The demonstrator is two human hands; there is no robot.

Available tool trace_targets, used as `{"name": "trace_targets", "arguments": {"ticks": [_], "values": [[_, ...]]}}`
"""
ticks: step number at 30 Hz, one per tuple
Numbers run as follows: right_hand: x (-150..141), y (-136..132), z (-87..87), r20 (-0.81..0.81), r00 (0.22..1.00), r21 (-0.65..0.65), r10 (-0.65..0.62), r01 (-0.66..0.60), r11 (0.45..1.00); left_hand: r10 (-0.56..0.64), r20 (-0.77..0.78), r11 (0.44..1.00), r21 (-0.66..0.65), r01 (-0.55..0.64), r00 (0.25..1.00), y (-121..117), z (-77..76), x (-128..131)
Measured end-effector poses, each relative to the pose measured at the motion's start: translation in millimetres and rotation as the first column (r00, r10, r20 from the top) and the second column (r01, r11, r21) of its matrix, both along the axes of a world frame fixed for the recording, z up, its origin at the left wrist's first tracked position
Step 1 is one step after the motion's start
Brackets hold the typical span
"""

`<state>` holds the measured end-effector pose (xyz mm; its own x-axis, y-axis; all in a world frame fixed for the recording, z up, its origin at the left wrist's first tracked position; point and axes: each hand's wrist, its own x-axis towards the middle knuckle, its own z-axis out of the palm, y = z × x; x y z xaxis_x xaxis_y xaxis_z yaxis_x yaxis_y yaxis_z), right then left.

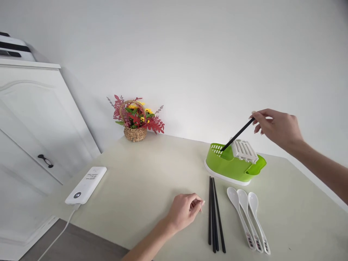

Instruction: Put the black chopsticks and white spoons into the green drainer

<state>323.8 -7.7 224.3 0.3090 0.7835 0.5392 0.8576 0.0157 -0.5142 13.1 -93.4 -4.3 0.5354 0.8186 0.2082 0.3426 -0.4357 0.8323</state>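
Note:
Between the fingertips of my right hand (280, 127) is the upper end of a black chopstick (237, 134). It slants down to the left, its lower end inside the left part of a green utensil holder (225, 166). A white slotted rack (244, 150) sits across the holder's top, and a white base lies under it. My left hand (186, 208) rests on the table with fingers curled together, apparently around nothing. Just right of it lie several black chopsticks (214, 217), side by side. Three white spoons (244, 203) lie further right, bowls toward the holder.
A wicker basket (135, 134) of red and yellow flowers stands at the table's back left. Near the left edge lies a white power strip-like device (86, 185) with a cable. A white cabinet (32, 119) stands left of the table (141, 174); a wall rises behind.

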Motion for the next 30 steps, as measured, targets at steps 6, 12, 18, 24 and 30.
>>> {"name": "trace_targets", "arguments": {"ticks": [6,12,18,24,30], "values": [[-1.5,35.2,-24.5,0.048,0.998,-0.205,0.047,-0.036,0.978,0.0,-0.028,1.0,0.016,0.001,1.0,-0.4,0.8,2.1],[-1.4,57.9,-39.9,0.076,0.995,-0.322,0.062,-0.034,0.946,-0.002,-0.046,1.0,0.021,0.003,0.999,0.1,1.2,4.2],[2.1,72.7,-50.1,0.087,0.994,-0.398,0.059,-0.019,0.917,0.006,-0.05,1.0,0.007,-0.006,0.999,1.1,2.2,4.5],[-1.5,64.2,-47.4,0.135,0.99,-0.352,-0.026,0.073,0.933,0.004,-0.037,1.0,-0.011,-0.004,0.999,1.5,2.4,4.6],[-28.4,12.8,-43.7,0.333,0.934,-0.211,0.126,-0.056,0.976,0.008,-0.038,0.999,-0.039,-0.01,0.999,3.6,3.2,4.3]]}}
